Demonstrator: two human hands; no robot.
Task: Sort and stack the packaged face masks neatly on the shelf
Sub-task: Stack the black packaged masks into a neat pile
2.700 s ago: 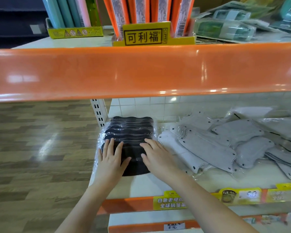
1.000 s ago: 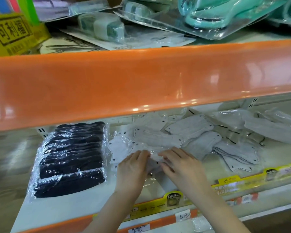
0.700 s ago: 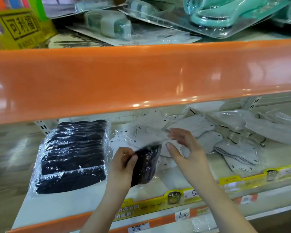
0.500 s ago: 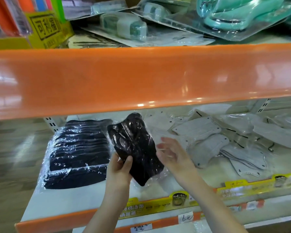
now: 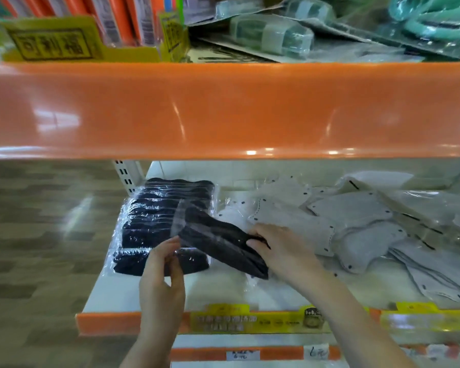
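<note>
Head camera looks down at a black mask packet [image 5: 220,243], wrapped in clear plastic, held between two bare hands just above the white shelf [image 5: 133,296]. It lies slanted, its upper-left end over the stack of black masks [image 5: 159,221] at the shelf's left end, its lower-right end near the shelf's middle. Right hand [image 5: 279,251] grips the packet's right end, fingers curled over the dark edge. Left hand [image 5: 162,272] is at the packet's left corner, thumb and fingertips close together on the clear wrapper there; the blur leaves it hard to say how firmly it pinches. The black stack sits in overlapping rows, each in shiny film. To the right, grey-white masks [image 5: 356,227] in clear bags lie in a loose, overlapping heap across the rest of the shelf. A yellow price strip [image 5: 250,321] runs along the orange front edge. Above, a broad orange shelf lip [image 5: 223,110] spans the view, with packaged goods [image 5: 271,35] and a yellow display box [image 5: 53,43] on top.
</note>
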